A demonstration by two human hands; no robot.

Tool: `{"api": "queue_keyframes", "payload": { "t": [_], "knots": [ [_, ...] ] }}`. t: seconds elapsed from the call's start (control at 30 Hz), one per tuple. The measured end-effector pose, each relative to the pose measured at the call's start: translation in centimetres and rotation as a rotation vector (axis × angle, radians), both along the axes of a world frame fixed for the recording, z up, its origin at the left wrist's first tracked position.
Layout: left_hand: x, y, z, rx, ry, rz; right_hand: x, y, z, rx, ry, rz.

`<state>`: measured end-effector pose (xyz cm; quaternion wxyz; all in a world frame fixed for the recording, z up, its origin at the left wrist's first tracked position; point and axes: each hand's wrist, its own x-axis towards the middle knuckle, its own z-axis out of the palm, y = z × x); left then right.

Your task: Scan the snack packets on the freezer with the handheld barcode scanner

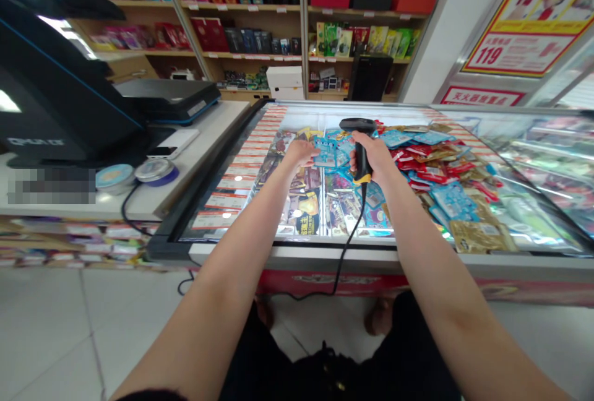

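Observation:
My right hand (374, 156) is wrapped round the handle of a black and yellow barcode scanner (358, 124), upright over the glass top of a chest freezer. Its black cable (349, 241) hangs down past the freezer's front edge. My left hand (301, 155) pinches the left edge of a small blue snack packet (326, 152), just left of the scanner. Right of my right hand lies a pile of red, blue and gold snack packets (429, 163) on the glass. Under the glass, wrapped goods (304, 203) show in compartments.
A white counter (223, 117) on the left carries a black point-of-sale machine (55, 98), a white phone-like box (174, 143) and two round tubs (156, 172). Behind the freezer (297, 251) stand shelves (245, 8) of bottles and boxes. A pillar (429, 30) rises at the right.

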<state>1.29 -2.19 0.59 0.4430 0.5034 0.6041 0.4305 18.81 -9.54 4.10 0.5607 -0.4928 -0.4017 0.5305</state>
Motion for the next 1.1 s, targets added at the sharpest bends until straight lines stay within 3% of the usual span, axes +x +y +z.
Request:
{"api": "queue_keyframes", "payload": {
  "t": [0.27,0.7,1.1],
  "knots": [
    [-4.2,-0.5,0.4,0.071,-0.125,0.163,-1.8,-0.7,-0.7,0.046,-0.116,0.107],
    [-4.4,-0.7,0.6,0.176,-0.078,0.152,-2.6,-1.4,-1.2,-0.046,-0.206,0.265],
    [-4.4,0.3,0.0,0.179,-0.046,0.174,-2.4,-1.3,-1.3,-0.068,-0.255,0.258]
  ]
}}
